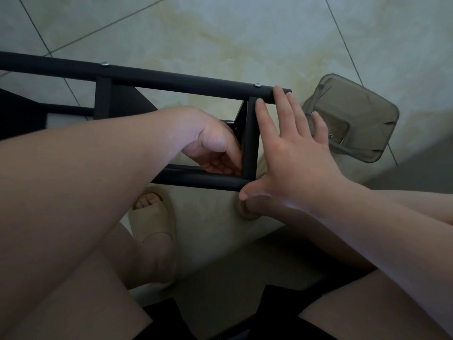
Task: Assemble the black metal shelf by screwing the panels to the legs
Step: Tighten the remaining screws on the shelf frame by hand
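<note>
Pale tiled floor [245, 33] under black shelf frame [171, 79]; right hand [289, 153] spread wide, left hand's [210, 141] grip unclear

Left hand [213, 146] is curled, fingers tucked down and mostly hidden, forearm reaching in from the lower left. Right hand [291, 153] is spread flat, fingers splayed, thumb stuck out low.

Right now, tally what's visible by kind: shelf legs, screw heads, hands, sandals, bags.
Black shelf legs: 2 (far, near)
Silver screw heads on the far leg: 2 ()
Hands: 2 (left hand, right hand)
Beige sandals: 1
Translucent plastic bags: 1
Total: 8
</note>
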